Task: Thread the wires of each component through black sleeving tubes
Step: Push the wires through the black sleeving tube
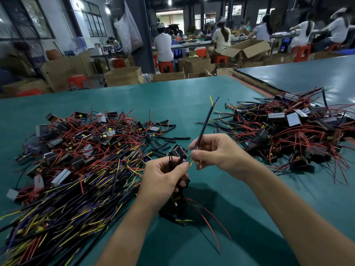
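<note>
The green table (182, 96) carries two big heaps: on my left, a pile (76, 160) of black components tangled in red, yellow and blue wire, and on my right a second heap (288, 127) of much the same. I cannot say for sure which is the finished one, but both are large, so I judge plenty of the work remains. Between them lie short cut sleeving tubes (172, 138), waiting. My left hand (163, 179) is closed round the component (177, 200) I am working on, holding it just above the table in front of me, its thumb and fingers clamped on the top. My right hand (217, 152) pinches the lower end of a black sleeving tube (205, 125), fingers pressed together on it. The tube is thin, matte and fairly stiff, slanting up and away from me. The yellow and blue wires (213, 100) already poke out of its far end, so this piece looks nearly threaded; a little yellow shows between my hands. The component's red wires (207, 217) hang bare below.
</note>
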Tool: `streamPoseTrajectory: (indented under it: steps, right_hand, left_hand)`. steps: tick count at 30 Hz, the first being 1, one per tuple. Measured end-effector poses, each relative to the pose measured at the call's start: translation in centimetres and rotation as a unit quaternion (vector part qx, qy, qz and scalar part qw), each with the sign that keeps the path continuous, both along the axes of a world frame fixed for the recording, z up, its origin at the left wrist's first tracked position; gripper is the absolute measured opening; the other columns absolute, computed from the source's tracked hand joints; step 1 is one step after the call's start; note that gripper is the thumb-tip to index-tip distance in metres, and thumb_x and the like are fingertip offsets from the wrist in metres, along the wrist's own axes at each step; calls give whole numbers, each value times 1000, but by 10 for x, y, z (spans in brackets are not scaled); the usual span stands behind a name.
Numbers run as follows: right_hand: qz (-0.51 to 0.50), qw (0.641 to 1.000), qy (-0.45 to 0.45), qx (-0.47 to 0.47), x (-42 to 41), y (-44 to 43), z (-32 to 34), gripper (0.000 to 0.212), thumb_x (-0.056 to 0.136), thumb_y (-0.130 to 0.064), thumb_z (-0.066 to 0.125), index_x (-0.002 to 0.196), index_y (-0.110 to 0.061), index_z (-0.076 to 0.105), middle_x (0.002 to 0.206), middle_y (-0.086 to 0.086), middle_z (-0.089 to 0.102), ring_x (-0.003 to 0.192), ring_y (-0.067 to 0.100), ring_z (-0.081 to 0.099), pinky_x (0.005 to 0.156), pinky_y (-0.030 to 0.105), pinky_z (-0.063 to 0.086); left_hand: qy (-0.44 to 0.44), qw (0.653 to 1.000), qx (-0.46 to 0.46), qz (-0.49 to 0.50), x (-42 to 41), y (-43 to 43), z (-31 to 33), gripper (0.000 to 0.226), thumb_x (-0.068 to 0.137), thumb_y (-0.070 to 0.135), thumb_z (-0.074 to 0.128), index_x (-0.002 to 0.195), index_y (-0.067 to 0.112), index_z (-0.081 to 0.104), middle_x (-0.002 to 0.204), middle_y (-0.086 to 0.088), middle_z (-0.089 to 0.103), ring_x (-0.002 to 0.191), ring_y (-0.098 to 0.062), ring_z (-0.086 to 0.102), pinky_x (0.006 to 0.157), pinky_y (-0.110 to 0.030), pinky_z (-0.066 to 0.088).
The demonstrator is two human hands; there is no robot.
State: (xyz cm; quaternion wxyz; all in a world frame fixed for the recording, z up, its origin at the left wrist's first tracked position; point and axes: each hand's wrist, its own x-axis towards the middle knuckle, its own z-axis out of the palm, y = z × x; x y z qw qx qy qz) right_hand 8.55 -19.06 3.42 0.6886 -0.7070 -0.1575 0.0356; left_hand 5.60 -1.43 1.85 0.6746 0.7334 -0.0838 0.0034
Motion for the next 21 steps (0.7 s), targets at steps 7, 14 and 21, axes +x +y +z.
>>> streamPoseTrajectory:
  steps: [7,14,21]
  right_hand:
    - [17,1000,21,-7,-2,-3,3,13,88,5,63,95,-5,66,65,5,63,59,18,59,60,27,56]
    - [-33,998,41,31,2,-1,5,14,97,-8,55,91,-4,67,69,3,65,52,15,59,54,25,53]
    - [-180,982,-15,60,7,-5,5,36,98,-2,51,126,-20,38,61,4,65,42,15,53,45,26,46]
  left_hand:
    - [1,1000,-18,16,0,1,1,14,87,8,68,73,10,69,57,-6,65,46,-15,56,40,-20,40]
    - [-2,999,-22,24,4,2,-2,21,80,6,74,62,14,70,55,-6,62,45,-15,55,41,-21,40]
    - [3,999,-26,-26,3,2,-4,13,79,7,75,68,13,74,57,-7,64,48,-16,55,47,-24,41]
